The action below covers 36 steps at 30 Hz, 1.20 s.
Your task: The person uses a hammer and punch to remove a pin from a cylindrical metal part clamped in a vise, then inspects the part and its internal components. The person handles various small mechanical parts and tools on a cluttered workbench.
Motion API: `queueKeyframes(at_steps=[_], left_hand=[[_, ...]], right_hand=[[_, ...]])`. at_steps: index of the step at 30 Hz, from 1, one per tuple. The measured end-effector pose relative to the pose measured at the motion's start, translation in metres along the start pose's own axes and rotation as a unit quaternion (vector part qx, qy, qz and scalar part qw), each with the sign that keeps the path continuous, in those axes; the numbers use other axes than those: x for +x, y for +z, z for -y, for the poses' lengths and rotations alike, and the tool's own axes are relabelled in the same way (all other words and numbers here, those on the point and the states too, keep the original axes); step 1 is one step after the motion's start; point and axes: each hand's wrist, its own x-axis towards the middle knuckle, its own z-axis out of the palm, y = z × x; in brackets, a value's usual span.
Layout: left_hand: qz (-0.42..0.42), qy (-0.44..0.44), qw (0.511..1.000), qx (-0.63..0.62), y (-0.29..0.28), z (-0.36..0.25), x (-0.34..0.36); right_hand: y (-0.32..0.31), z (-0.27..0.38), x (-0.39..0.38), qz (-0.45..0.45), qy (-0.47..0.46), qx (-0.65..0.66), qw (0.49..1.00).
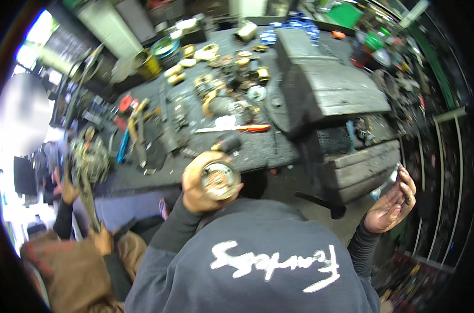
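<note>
A long, dark grey workbench [271, 156] is spread across the upper middle of the frame, strewn with brassy and grey metal parts [221, 105]. At upper right, a bulky grey metal vise [346, 86] is seen. At centre right, the right hand [389, 208] is raised, its fingers loosely extended and slightly curled. Near centre, a round, silvery metal cylinder with a coppery inside [219, 180] is clasped by the left hand's [194, 182] wrapped fingers. Above it, a slim, pale-shafted tool with a red handle [255, 128] is laid.

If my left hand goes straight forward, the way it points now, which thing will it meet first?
Probably the dark cylindrical part near the front edge of the workbench, just ahead of your left hand; depth is unclear, so it might pass above.
</note>
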Motion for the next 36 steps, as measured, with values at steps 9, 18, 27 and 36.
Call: queueKeyframes(at_steps=[9,18,27,36], left_hand=[[0.038,-0.220,0.967,-0.122,0.060,-0.020,-0.044],[-0.089,-0.312,0.942,-0.084,0.136,-0.104,-0.078],[-0.108,-0.342,0.925,-0.125,0.186,-0.175,-0.099],[-0.217,-0.281,0.930,-0.094,0.148,-0.171,-0.086]], right_hand=[[-0.192,-0.122,-0.150,0.026,0.484,-0.108,0.868],[-0.347,-0.141,-0.419,0.127,0.856,-0.047,0.499],[-0.373,-0.186,-0.372,0.087,0.890,0.079,0.440],[-0.368,-0.205,-0.324,0.054,0.852,0.135,0.503]])
